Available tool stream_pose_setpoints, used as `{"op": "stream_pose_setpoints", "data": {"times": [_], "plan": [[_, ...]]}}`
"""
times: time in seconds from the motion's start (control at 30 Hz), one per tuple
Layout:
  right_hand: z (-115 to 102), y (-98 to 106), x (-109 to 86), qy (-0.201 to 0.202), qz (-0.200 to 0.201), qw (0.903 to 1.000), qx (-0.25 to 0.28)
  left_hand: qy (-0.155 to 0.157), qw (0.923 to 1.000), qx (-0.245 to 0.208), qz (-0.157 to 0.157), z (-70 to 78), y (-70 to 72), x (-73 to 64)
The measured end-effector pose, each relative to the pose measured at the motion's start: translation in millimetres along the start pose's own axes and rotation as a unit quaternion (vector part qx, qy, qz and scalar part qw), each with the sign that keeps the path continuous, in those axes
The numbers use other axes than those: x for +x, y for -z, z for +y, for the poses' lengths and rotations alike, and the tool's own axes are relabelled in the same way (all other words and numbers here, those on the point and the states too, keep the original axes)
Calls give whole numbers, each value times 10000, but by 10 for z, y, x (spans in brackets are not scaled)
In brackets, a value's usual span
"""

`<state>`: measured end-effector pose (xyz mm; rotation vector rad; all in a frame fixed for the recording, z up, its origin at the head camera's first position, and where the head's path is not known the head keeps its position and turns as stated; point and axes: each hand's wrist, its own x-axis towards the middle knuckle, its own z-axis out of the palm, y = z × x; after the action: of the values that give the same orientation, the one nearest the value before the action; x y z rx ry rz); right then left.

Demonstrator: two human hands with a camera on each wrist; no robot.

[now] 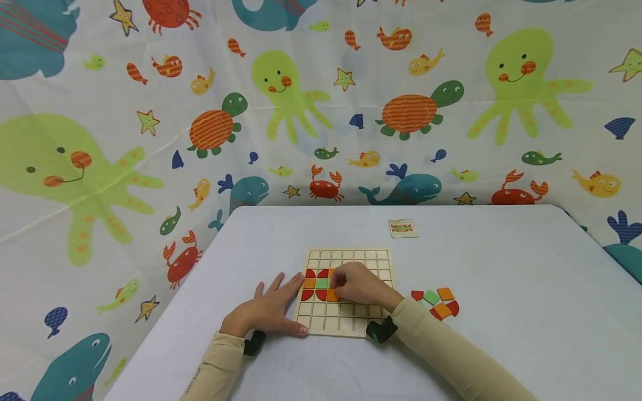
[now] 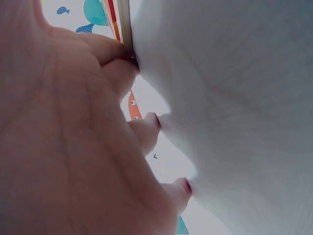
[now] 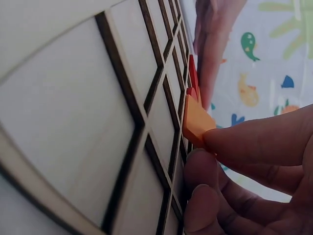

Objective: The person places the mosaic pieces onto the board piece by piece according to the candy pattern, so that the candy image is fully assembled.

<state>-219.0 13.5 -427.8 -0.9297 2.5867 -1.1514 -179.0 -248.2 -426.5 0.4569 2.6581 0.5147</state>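
A wooden grid board (image 1: 346, 323) lies on the table with red, orange and green tiles (image 1: 321, 283) set in its left-hand cells. My right hand (image 1: 358, 281) reaches over the board from the right, fingers curled. In the right wrist view, its thumb and fingertips pinch an orange square tile (image 3: 197, 121), which stands up at an angle from the grid beside a red tile (image 3: 192, 73). My left hand (image 1: 273, 309) spreads along the board's left edge, thumb at the near left corner and a fingertip at the left side. Its palm (image 2: 88, 137) fills much of the left wrist view.
Right of the board lies a loose group of red, green and orange tiles (image 1: 431, 297). A small pattern card (image 1: 403, 228) is near the far edge of the white table (image 1: 501, 267). Behind hangs a sea-animal printed cloth (image 1: 301, 161). Dark wrist cameras (image 1: 381, 329) sit beneath both wrists.
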Motion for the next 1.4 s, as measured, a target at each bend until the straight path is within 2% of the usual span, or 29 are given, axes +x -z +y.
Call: {"op": "stream_pose_setpoints", "data": {"times": [0.17,0.7,0.87,1.17,1.4], "plan": [[4,-5,-14,112,-6,9999,-6,0,10000,-15,-1,4,-5,-3],[13,-43,-15,157,92,9994,-310,-10,10000,54,13,-8,-19,7],[4,-28,-36,124,102,9996,-248,18,10000,56,17,4,-20,3],[10,145,-124,-44,254,9996,-131,-4,10000,9,2,-8,-20,-1],[21,364,-221,-208,362,9987,305,-26,10000,-9,-2,-1,-4,-7]]}}
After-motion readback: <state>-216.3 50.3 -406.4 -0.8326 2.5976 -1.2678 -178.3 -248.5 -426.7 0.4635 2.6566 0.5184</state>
